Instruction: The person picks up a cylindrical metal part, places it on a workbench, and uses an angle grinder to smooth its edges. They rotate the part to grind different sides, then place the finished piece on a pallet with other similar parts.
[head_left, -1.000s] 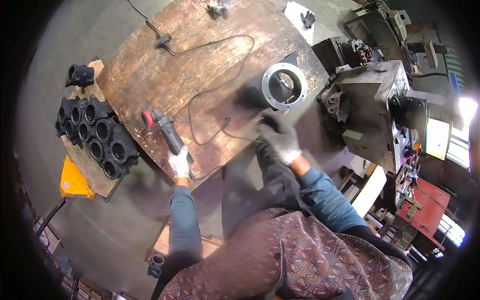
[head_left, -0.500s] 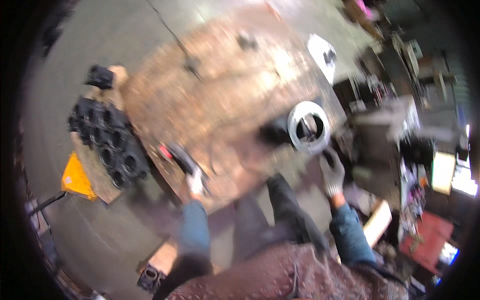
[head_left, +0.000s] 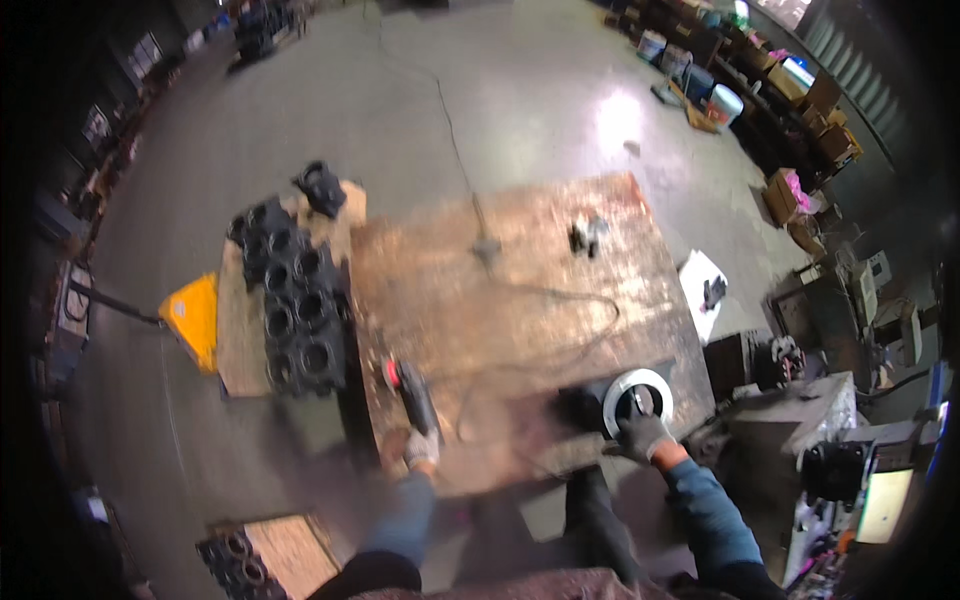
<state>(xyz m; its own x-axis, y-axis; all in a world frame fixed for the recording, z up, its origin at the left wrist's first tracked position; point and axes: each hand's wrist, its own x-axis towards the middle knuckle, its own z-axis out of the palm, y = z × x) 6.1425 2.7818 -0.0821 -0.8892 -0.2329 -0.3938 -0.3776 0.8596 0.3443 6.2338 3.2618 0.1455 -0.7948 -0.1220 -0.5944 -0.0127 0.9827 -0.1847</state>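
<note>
Since one second ago, my right hand point(head_left: 645, 436) has come from the table's near edge onto the flanged casting point(head_left: 640, 377), and the whole view has swung, so that more floor shows beyond the table. The casting is at my right fingers: its pale ring faces up, with the glove over the near part of its rim, and its dark body lies to the left of the grip. Whether these fingers close on the rim or only touch it, I cannot tell.

My left hand point(head_left: 422, 448), also gloved, is closed around the rear end of an angle grinder point(head_left: 414, 402). This tool points away from my grip, its red disc point(head_left: 391, 374) at the far end, near the left edge of the wooden table point(head_left: 440, 280). Between my two hands and farther ahead, a thin cable point(head_left: 570, 294) bends over the boards to a dark connector point(head_left: 486, 246). Ahead of my right hand, near the far edge, lies a crumpled glove-like bundle point(head_left: 588, 236).

Beyond the table, to the left of my left grip, black hollow castings point(head_left: 310, 308) stand in rows on a wooden board point(head_left: 238, 340), with a yellow metal part point(head_left: 193, 315) beside it.
</note>
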